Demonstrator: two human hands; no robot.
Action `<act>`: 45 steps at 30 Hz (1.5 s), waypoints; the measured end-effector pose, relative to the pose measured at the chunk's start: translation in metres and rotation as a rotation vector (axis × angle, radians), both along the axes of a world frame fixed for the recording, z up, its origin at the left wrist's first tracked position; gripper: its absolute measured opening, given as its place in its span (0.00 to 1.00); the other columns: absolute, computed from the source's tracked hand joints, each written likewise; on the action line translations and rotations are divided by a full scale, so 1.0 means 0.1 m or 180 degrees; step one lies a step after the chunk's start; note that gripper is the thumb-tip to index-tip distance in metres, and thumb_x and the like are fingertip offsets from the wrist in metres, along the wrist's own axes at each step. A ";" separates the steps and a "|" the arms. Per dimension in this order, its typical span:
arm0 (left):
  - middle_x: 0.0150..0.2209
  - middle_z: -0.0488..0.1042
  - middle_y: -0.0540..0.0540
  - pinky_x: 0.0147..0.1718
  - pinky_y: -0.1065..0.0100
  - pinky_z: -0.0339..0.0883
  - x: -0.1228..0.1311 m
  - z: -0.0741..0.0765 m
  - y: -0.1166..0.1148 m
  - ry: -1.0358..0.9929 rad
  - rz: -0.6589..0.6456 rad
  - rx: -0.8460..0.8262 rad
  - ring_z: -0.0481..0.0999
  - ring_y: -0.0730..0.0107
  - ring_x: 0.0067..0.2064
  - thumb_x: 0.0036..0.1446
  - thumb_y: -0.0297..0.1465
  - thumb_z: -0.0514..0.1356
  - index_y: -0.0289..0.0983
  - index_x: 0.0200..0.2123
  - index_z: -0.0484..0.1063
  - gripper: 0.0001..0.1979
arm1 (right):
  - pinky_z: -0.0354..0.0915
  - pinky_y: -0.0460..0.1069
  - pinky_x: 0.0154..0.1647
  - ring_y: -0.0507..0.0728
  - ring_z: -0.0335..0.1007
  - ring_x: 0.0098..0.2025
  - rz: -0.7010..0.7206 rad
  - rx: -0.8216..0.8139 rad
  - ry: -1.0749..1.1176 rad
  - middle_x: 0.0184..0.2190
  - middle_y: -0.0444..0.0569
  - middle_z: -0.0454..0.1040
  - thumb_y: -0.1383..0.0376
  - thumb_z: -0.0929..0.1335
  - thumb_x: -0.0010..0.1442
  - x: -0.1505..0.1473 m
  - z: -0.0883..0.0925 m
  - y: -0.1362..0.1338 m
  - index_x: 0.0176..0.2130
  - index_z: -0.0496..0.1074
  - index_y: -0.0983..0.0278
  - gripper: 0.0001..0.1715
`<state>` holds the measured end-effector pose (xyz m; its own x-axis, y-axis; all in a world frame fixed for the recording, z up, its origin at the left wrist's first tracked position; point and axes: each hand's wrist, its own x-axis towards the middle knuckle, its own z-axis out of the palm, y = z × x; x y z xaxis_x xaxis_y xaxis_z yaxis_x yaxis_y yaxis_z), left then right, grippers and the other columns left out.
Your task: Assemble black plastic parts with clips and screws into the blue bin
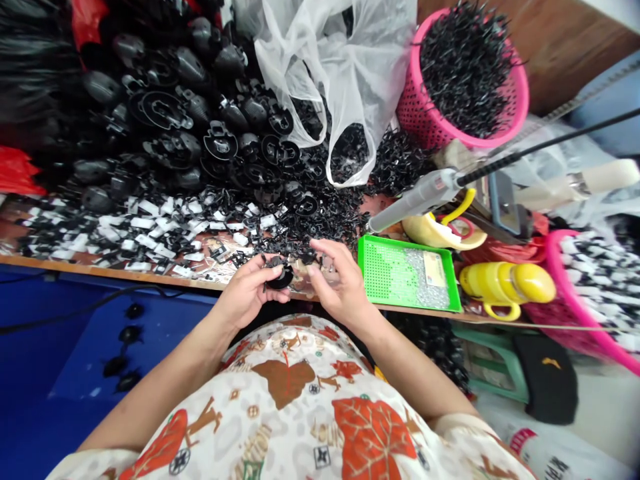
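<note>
From my end I see the left hand (254,285) pinching a black round part (281,276) between thumb and fingers, its grip closed on it, just over the front edge of the tabletop (13,230). The right hand (343,280) is beside it, thumb and index finger slightly apart; a small black piece (308,256) shows at their tips, but I cannot tell whether that grip has hold of it. The two hands are near each other, not touching.

Beyond them I see a spread of black-and-white pieces (150,230), a heap of black shells (200,113) and a clear plastic bag (367,73). Just right of the right hand lies a green tray (413,307), with a yellow bottle (500,283) past it. A grey screwdriver (417,198) slants above the tray, near a pink basket (420,120).
</note>
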<state>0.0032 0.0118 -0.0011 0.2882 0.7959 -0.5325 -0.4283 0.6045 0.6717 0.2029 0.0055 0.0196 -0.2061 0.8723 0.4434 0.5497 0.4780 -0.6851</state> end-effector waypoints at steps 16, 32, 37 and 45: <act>0.32 0.77 0.50 0.22 0.71 0.73 0.03 0.04 -0.04 0.0601 -0.0143 0.0662 0.79 0.68 0.26 0.49 0.31 0.72 0.38 0.48 0.67 0.25 | 0.72 0.52 0.44 0.55 0.73 0.41 0.0231 -0.0693 0.0268 0.40 0.49 0.75 0.63 0.69 0.65 -0.02 -0.08 -0.02 0.54 0.72 0.60 0.17; 0.58 0.75 0.43 0.66 0.51 0.61 0.04 0.01 -0.13 0.2108 -0.0378 0.2735 0.73 0.53 0.62 0.55 0.24 0.65 0.45 0.58 0.73 0.27 | 0.74 0.55 0.46 0.56 0.76 0.43 0.0630 -0.0255 0.0178 0.41 0.50 0.78 0.58 0.73 0.64 0.06 -0.02 0.04 0.46 0.76 0.59 0.12; 0.60 0.74 0.42 0.64 0.54 0.63 0.03 -0.05 -0.11 0.2337 -0.0551 0.3053 0.73 0.55 0.61 0.58 0.26 0.64 0.45 0.61 0.70 0.28 | 0.74 0.53 0.44 0.55 0.76 0.40 0.0632 -0.0099 0.0157 0.38 0.50 0.79 0.60 0.70 0.67 0.04 -0.08 0.08 0.45 0.77 0.61 0.09; 0.56 0.75 0.42 0.58 0.58 0.69 0.11 0.01 -0.11 0.1731 -0.0357 0.2402 0.75 0.57 0.57 0.58 0.31 0.66 0.43 0.55 0.74 0.20 | 0.73 0.53 0.45 0.55 0.75 0.42 0.0475 -0.0389 0.0495 0.41 0.50 0.79 0.59 0.70 0.66 0.09 0.03 0.06 0.44 0.76 0.60 0.10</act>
<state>0.0137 0.0005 -0.0003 0.2472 0.9685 0.0293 0.0942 -0.0540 0.9941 0.2121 0.0116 0.0224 -0.2741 0.8865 0.3728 0.3626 0.4543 -0.8137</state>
